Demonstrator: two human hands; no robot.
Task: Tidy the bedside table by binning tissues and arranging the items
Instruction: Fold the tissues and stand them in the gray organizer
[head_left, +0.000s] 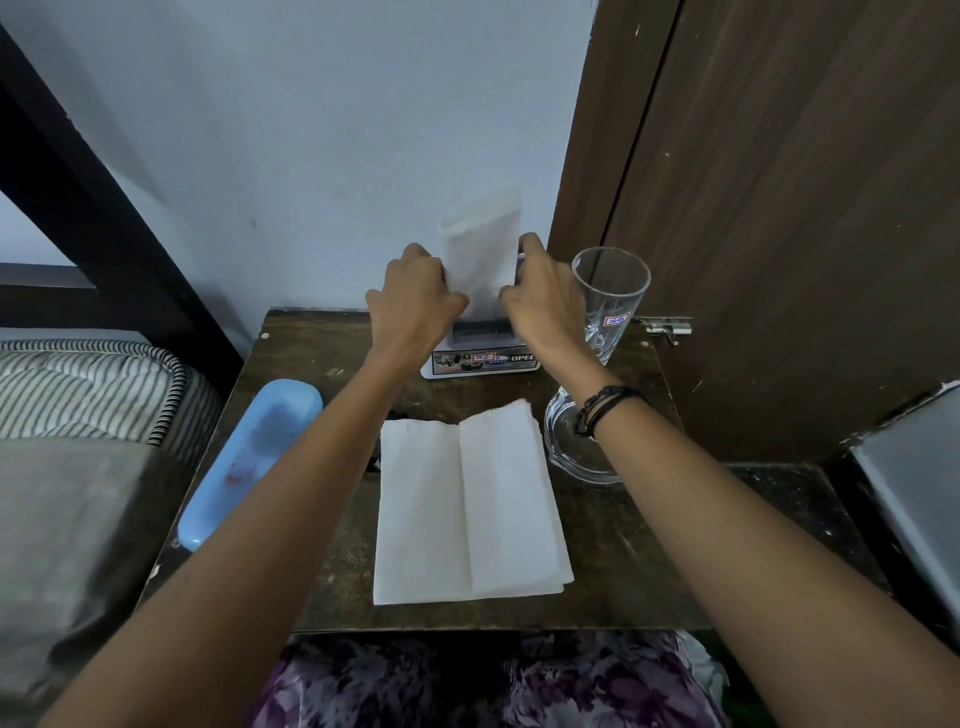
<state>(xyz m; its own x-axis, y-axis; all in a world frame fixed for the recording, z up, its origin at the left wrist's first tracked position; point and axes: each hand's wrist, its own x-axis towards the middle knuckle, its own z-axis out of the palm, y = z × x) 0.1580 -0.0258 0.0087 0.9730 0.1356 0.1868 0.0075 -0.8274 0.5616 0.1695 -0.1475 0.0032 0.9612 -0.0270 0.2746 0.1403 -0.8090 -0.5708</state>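
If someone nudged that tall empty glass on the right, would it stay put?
The tall glass looks top-heavy: wide mouth, narrower foot, so it would probably tip rather than slide. Clear glass is likely fragile and slippery. It stands close to the right hand near the table's back edge.

Soft, even, rather dim indoor light with a cool bluish cast falls on the pale wall (311, 130). Shadows are faint and diffuse. The upright tissue (480, 244) at the far edge is motion-blurred, while the flat tissue (467, 499) is sharp. The tall glass (610, 296) shows small highlights. Wide-angle distortion bends the door (779, 208) and stretches both forearms at the near corners.
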